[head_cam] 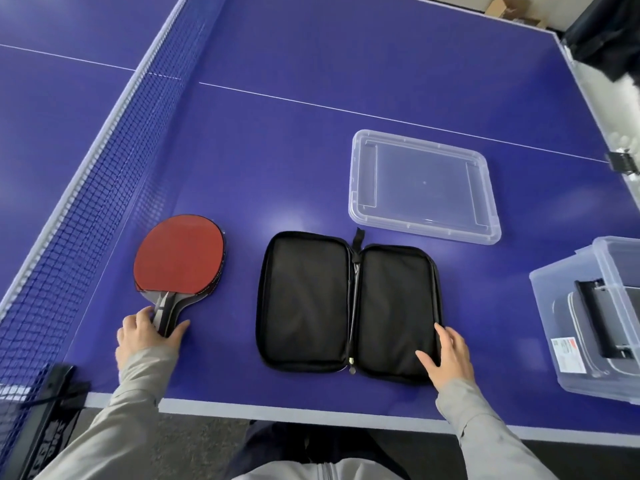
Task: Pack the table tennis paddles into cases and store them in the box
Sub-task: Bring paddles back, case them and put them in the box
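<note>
Indoor table tennis room, likely a rec or sports space. Blue ping-pong desk (311, 98) with white lines fills the view, net (104, 188) strung across at left. Dark speckled floor (194, 441) below, cardboard boxes (512, 8) against the far wall, white balls (633, 140) collected at right edge.

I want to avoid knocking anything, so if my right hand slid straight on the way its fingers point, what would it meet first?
The right hand rests on the open case, fingers pointing up and slightly left. It would probably cross the case's right half, then meet the clear lid lying beyond it.
</note>
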Demonstrator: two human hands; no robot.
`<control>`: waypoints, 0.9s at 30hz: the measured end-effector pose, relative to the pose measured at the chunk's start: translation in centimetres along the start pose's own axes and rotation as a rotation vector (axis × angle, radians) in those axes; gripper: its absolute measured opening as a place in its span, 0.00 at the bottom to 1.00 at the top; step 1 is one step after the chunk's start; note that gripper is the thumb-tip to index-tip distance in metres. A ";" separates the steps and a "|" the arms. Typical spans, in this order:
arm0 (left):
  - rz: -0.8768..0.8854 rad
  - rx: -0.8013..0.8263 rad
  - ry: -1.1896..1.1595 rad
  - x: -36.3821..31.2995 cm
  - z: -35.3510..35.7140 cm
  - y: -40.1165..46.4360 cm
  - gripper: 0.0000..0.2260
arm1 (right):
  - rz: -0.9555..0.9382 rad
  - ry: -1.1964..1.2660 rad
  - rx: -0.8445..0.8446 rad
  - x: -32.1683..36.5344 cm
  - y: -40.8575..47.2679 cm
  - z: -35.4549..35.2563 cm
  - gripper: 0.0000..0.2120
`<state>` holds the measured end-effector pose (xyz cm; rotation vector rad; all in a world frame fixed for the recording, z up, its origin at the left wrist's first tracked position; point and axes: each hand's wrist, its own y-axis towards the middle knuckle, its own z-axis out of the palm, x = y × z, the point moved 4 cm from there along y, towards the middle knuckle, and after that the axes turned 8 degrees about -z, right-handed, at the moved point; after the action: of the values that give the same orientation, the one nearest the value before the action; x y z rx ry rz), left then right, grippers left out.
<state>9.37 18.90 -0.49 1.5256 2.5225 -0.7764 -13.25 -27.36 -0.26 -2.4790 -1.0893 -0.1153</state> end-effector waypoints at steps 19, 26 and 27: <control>-0.104 0.080 -0.261 -1.2 -0.7 -1.0 0.09 | 0.048 -0.066 0.050 -0.2 -0.7 -0.4 0.33; -0.079 0.069 -0.346 -4.2 0.1 -6.5 0.09 | -0.032 -0.072 0.055 -0.9 0.0 -0.8 0.33; -0.071 0.066 -0.358 -5.0 0.5 -7.7 0.09 | -0.056 -0.089 0.057 -1.0 0.2 -1.0 0.33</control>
<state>5.25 11.80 3.57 1.1904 2.3140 -1.0466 -13.72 -28.53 0.31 -2.4240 -1.1828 0.0100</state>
